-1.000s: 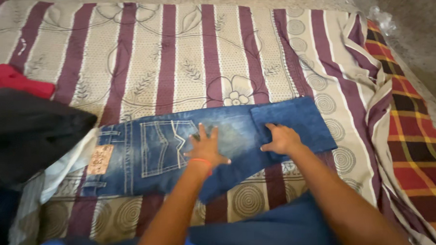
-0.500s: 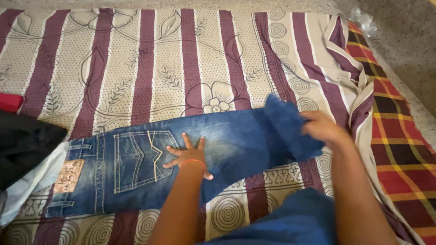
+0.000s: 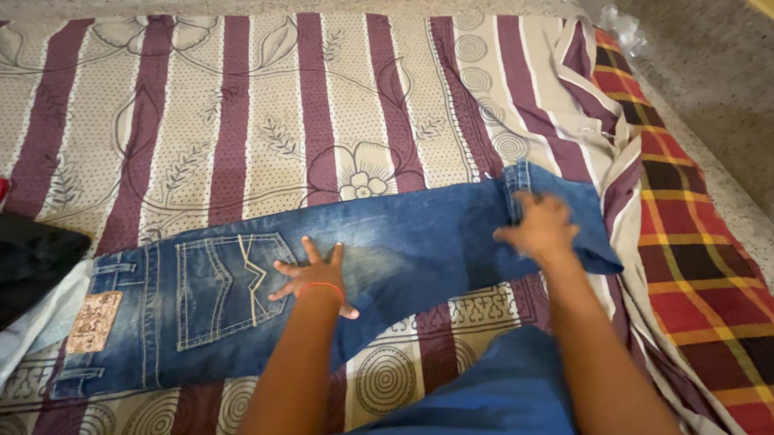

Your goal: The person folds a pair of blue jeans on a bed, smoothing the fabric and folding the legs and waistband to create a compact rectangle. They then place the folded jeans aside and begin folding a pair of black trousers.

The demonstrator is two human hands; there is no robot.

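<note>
1. One pair of faded blue denim jeans point(image 3: 320, 281) lies flat across the striped, floral bedsheet point(image 3: 226, 120).
2. Left hand point(image 3: 311, 277): fingers splayed, palm pressing the seat beside the stitched back pocket point(image 3: 220, 290).
3. Right hand point(image 3: 540, 228): flat on the leg end, gripping nothing.
4. Red plaid blanket point(image 3: 711, 264) at right.

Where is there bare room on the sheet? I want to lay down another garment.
The broad striped sheet beyond the jeans is free, up to its far edge. A narrower strip lies between the jeans and the person's lap. It is crowded at left by the dark clothes, and at right by the plaid blanket.
</note>
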